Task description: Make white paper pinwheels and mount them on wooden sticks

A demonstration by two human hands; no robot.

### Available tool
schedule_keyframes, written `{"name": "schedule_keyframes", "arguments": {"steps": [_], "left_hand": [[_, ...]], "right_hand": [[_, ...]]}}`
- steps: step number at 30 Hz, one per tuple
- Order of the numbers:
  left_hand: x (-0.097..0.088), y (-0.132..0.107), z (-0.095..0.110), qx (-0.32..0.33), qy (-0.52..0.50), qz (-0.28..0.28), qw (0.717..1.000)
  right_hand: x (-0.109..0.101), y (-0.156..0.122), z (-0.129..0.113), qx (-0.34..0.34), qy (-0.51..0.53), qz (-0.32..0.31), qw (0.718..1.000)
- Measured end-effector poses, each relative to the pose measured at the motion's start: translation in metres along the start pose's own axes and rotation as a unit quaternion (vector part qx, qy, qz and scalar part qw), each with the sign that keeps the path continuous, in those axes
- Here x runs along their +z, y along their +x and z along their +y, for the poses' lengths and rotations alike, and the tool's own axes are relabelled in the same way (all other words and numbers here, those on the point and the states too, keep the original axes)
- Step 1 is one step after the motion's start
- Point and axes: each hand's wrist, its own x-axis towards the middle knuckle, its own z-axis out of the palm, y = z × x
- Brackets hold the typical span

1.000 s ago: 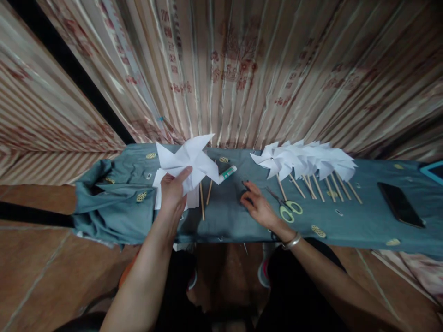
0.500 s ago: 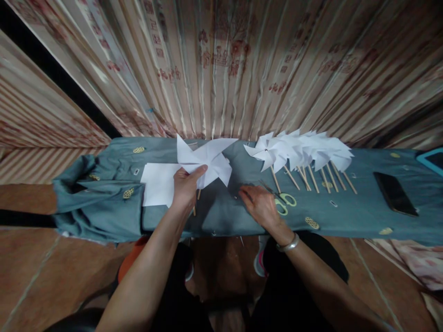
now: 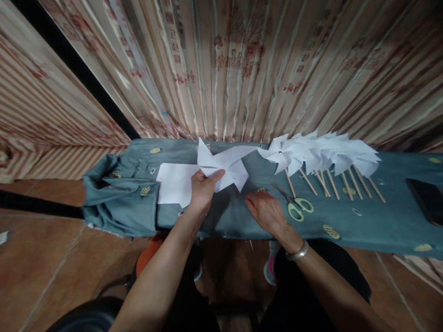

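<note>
My left hand (image 3: 202,191) is closed on a folded white paper pinwheel (image 3: 224,163) and holds it up over the grey-green cloth (image 3: 374,221) that covers the bench. My right hand (image 3: 266,210) rests knuckles-up on the cloth just right of the pinwheel, fingers curled down; what is under them is hidden. Yellow-handled scissors (image 3: 297,205) lie right beside that hand. A row of several finished white pinwheels on wooden sticks (image 3: 325,157) lies further right.
A stack of white paper sheets (image 3: 175,184) lies left of my left hand. A dark phone (image 3: 427,196) sits at the far right of the cloth. A striped curtain (image 3: 242,69) hangs close behind the bench. Tiled floor lies below.
My left hand has carried the pinwheel rightward, toward my right hand. The glue stick and loose sticks seen a second ago are now hidden behind hand and pinwheel. My right hand stays on the cloth.
</note>
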Motion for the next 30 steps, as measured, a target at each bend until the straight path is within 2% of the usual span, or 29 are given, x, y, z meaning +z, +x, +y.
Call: {"name": "schedule_keyframes", "arguments": {"steps": [2,4,6,9,12,19,30], "left_hand": [[0.001,-0.001,-0.001,0.007,0.015,0.002,1.0],[0.004,-0.003,-0.004,0.019,0.031,-0.005,0.999],[0.009,-0.006,-0.008,0.029,0.048,-0.019,0.998],[0.018,-0.013,-0.014,0.032,0.065,-0.044,0.996],[0.025,-0.019,-0.02,0.019,0.067,-0.067,0.995],[0.029,-0.023,-0.029,0.008,0.089,-0.082,0.993],[0.034,-0.028,-0.029,0.004,0.076,-0.093,0.993]], "right_hand": [[-0.007,-0.002,-0.002,-0.008,0.093,0.057,0.994],[-0.018,-0.004,-0.006,-0.005,0.189,0.125,0.974],[-0.03,-0.005,-0.012,0.003,0.242,0.174,0.954],[-0.041,-0.004,-0.018,-0.014,0.241,0.237,0.941],[-0.041,-0.001,-0.016,-0.016,0.198,0.282,0.939],[-0.03,0.002,0.004,-0.01,0.203,0.298,0.933],[-0.027,0.003,0.013,0.001,0.218,0.281,0.935]]}}
